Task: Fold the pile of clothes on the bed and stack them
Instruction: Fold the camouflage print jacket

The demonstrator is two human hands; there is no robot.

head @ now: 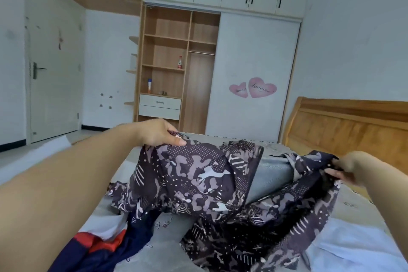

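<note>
1. I hold a dark patterned garment (pixel 198 183), purple-black with pale camouflage shapes and dots, spread open and lifted above the middle of the bed (pixel 276 174). Its lower part drapes down onto the grey bedcover toward the near edge.
2. My left hand (pixel 161 132) pinches the garment's upper left corner, thumb over the cloth and fingers (pixel 180 142) curled behind it. My right hand (pixel 351 168) grips the other end near the bed's right side, its fingers closed around bunched fabric.
3. The garment shows no fold yet. I judge it is only being opened out and straightened, so folding this piece is just starting.
4. A navy, red and white garment (pixel 99 247) lies crumpled at the near left corner of the bed, unfolded. A pale blue cloth (pixel 353 247) lies flat at the near right corner; I cannot tell whether it is already folded.
5. I see no clear stack of folded clothes anywhere, so most of the task appears to remain.
6. Beyond the bed stand a wooden headboard (pixel 353 128) on the right and an open wardrobe (pixel 176 62) against the far wall.
</note>
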